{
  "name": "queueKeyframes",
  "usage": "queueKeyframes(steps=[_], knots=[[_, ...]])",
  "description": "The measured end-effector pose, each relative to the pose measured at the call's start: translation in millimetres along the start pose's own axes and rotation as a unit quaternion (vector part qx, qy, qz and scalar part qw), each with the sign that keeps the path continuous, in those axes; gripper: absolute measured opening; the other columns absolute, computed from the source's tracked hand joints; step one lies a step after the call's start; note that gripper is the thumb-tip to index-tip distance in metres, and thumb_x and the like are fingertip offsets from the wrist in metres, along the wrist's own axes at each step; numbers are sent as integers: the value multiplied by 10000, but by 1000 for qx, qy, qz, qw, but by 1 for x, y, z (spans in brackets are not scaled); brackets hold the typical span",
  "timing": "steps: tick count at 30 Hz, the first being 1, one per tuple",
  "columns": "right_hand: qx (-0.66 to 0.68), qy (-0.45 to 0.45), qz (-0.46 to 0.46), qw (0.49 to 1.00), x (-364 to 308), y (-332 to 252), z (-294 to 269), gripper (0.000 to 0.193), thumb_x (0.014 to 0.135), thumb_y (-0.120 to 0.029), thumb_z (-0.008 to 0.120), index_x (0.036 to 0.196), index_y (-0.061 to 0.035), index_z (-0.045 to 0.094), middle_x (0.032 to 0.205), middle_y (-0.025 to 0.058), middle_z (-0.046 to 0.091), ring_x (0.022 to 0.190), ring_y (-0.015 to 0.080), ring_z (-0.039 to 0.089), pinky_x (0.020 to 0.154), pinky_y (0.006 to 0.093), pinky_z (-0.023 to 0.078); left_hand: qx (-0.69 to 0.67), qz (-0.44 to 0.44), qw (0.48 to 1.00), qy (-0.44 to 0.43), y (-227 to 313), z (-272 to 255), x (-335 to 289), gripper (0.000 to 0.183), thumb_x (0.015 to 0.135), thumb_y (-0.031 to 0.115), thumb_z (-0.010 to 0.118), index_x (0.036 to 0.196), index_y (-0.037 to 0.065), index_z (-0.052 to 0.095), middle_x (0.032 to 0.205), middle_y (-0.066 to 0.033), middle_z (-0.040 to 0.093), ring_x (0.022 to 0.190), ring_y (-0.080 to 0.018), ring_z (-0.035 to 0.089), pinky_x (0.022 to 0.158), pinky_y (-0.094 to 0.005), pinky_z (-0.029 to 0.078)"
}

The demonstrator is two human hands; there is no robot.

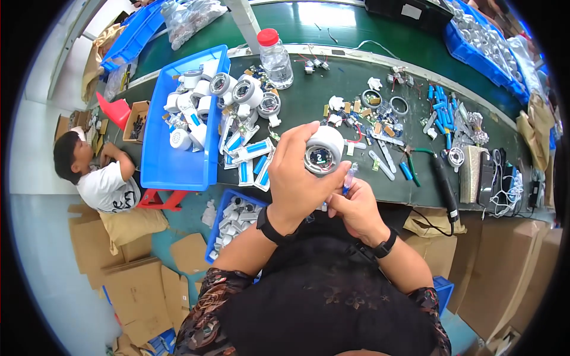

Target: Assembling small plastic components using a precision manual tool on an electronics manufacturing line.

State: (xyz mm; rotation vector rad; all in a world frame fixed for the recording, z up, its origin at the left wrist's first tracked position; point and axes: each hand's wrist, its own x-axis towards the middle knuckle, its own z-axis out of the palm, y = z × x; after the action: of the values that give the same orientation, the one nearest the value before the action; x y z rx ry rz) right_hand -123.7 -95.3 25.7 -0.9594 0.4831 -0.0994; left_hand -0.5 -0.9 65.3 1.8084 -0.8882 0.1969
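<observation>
My left hand (292, 181) is wrapped round a white cylindrical device head (328, 136), which is tilted so that its dark round end with a small lit display faces up. Just below it, my right hand (361, 215) has its fingers pinched on a small translucent piece with blue on it (350, 175); its exact kind is too small to tell. The two hands are close together above the bench's near edge. Left of them lie several white handle shells with blue battery cells (252, 152). Small boards, strips and white parts (383, 121) are scattered beyond the hands.
A blue bin (209, 172) of white device heads stands on the left, near a red-capped jar (277, 68). On the right are green-handled pliers (411, 163), a black-handled corded tool (445, 187) and loose blue cells (440, 110). Another person (107, 178) sits at the far left.
</observation>
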Motion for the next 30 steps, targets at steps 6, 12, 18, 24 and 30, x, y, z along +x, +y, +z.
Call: queueKeyframes(steps=[6, 12, 18, 24, 30], knots=[[30, -18, 42, 998, 6, 2, 2, 86, 887, -13, 704, 967, -7, 674, 884, 55, 728, 618, 61, 592, 553, 198, 453, 27, 2, 1000, -8, -6, -5, 4, 660, 625, 158, 920, 1209, 34, 639, 1124, -148, 655, 973, -307, 673, 819, -400, 555], [52, -9, 80, 995, 12, 4, 11, 130, 908, -43, 716, 1023, -13, 664, 914, 71, 737, 612, 50, 590, 543, 185, 439, 62, -46, 997, -9, -13, -15, 6, 634, 638, 177, 914, 1204, 58, 655, 1112, -148, 655, 985, -312, 671, 819, -410, 556], [38, -1, 90, 995, 19, 5, 22, 62, 925, -37, 692, 950, -41, 635, 909, 88, 730, 580, 71, 587, 506, 190, 422, 63, -83, 994, -25, -22, -24, 7, 633, 641, 202, 914, 1202, 51, 664, 1105, -150, 656, 983, -319, 670, 826, -413, 552], [50, -2, 103, 993, 22, 4, 28, 72, 918, -43, 698, 969, -31, 648, 906, 89, 728, 574, 73, 585, 501, 188, 414, 73, -89, 993, -32, -26, -29, 11, 636, 641, 214, 917, 1201, 53, 664, 1096, -150, 658, 978, -319, 671, 834, -411, 551], [36, -14, 113, 993, 27, 6, 25, 146, 920, -51, 698, 1060, -14, 680, 945, 79, 747, 608, 59, 591, 552, 193, 440, 82, -99, 991, -37, -30, -27, 13, 641, 639, 229, 923, 1200, 57, 666, 1094, -141, 660, 978, -321, 677, 825, -407, 554]])
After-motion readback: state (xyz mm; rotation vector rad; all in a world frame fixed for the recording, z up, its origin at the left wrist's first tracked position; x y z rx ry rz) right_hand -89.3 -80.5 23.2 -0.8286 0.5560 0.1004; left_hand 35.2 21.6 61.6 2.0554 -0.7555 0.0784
